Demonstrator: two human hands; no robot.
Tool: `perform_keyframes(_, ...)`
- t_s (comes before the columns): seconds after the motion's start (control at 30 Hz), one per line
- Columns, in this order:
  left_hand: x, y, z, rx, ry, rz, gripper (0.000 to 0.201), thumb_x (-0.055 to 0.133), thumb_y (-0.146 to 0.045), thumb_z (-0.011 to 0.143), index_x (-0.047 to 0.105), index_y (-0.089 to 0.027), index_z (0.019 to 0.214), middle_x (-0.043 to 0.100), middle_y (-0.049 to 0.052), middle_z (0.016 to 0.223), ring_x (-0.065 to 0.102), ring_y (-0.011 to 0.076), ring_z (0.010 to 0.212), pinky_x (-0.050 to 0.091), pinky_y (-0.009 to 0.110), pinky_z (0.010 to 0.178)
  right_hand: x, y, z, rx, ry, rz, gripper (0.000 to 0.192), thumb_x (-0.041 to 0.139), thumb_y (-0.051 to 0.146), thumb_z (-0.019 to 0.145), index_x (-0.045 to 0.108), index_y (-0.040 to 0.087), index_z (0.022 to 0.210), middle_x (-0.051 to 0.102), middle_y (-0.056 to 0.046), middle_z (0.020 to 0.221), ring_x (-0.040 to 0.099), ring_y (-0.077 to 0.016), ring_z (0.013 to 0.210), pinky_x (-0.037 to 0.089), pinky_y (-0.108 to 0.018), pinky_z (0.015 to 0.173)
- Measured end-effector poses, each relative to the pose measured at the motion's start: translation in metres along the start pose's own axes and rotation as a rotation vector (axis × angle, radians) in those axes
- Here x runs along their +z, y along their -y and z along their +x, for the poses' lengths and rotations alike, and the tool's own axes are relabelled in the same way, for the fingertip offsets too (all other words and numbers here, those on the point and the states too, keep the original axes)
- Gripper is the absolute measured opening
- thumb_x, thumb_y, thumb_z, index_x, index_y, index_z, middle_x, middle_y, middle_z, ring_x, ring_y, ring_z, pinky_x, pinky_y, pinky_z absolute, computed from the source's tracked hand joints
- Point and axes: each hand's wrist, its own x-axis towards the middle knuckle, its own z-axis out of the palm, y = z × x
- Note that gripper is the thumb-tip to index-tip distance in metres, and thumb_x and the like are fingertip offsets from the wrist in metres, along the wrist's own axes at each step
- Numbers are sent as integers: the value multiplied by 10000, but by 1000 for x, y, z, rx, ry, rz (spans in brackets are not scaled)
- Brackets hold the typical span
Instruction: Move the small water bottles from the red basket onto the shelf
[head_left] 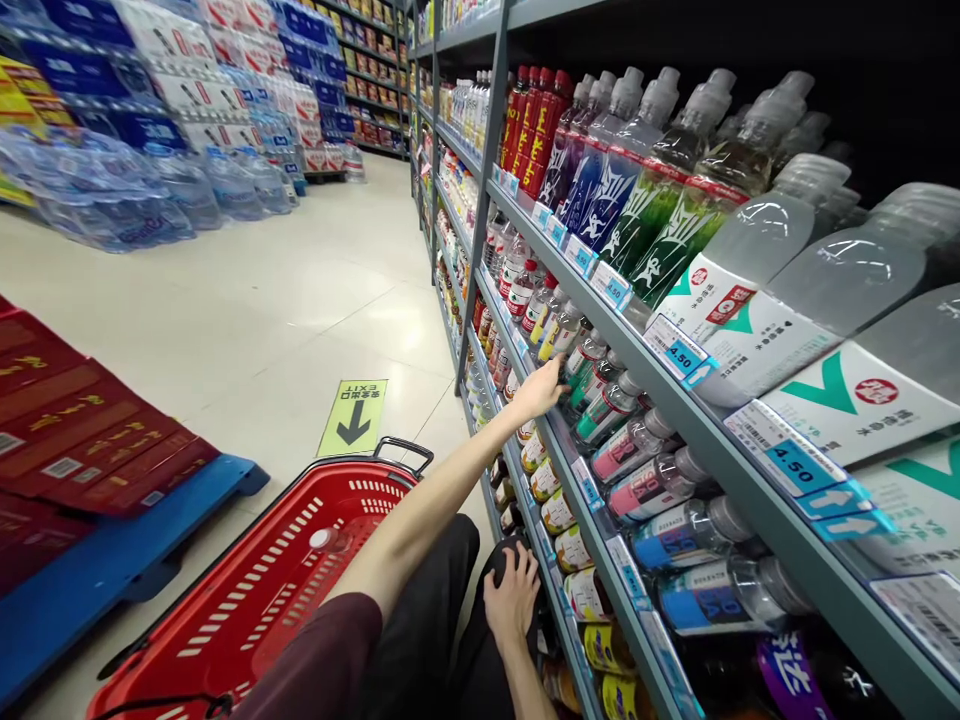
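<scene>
My left hand [538, 392] is stretched out to the middle shelf [564, 455] on my right. Its fingertips touch the cap end of a small bottle with a green and white label [583, 358]; the fingers are apart and not closed around it. Rows of similar small bottles [637, 440] lie on that shelf, with pink, blue and green labels. My right hand [512, 598] rests flat on my knee, in black trousers, holding nothing. A red shopping basket [247, 620] stands on the floor at my left, with one clear bottle [330, 540] in it.
Tall grey shelving [491, 150] full of drinks runs along the right, with blue price tags [679, 352]. A blue pallet [97, 570] with red boxes sits at the left. Stacked water packs [120, 190] stand across the aisle. A green arrow sticker [352, 417] lies on the pale floor.
</scene>
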Motion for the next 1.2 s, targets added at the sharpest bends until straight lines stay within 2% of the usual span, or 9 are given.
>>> perform_keyframes(0.17,6,-1,-9,-27,-31,46,622,611,-211,943,386,-111,1515,568,190,1460,577,303,1369,474,415,1144,-2,-1,1,-1,11,2,454,539,229,898,701,245,1322,566,-129,1536,498,-386,1399,465,-531,1034)
perform_keyframes(0.43,-5,-6,-3,-82,15,126,539,675,-262,926,499,-130,1418,659,145,1273,655,306,1192,525,389,1002,-5,2,2,-15,25,-10,440,519,239,904,701,229,1305,560,-148,1533,499,-390,1390,472,-523,1014)
perform_keyframes(0.83,3,-6,-5,-44,8,212,495,569,-207,982,479,-107,1458,668,146,1231,695,296,1097,545,382,890,0,9,6,-41,27,-15,444,532,248,877,691,216,1290,567,-164,1514,505,-393,1379,463,-532,1014)
perform_keyframes(1.2,5,-13,-2,-51,39,267,550,510,-149,998,415,-97,1537,684,158,1267,716,288,1108,542,359,862,0,11,7,-41,32,-11,427,527,243,884,690,218,1277,563,-159,1519,483,-395,1395,452,-536,1027)
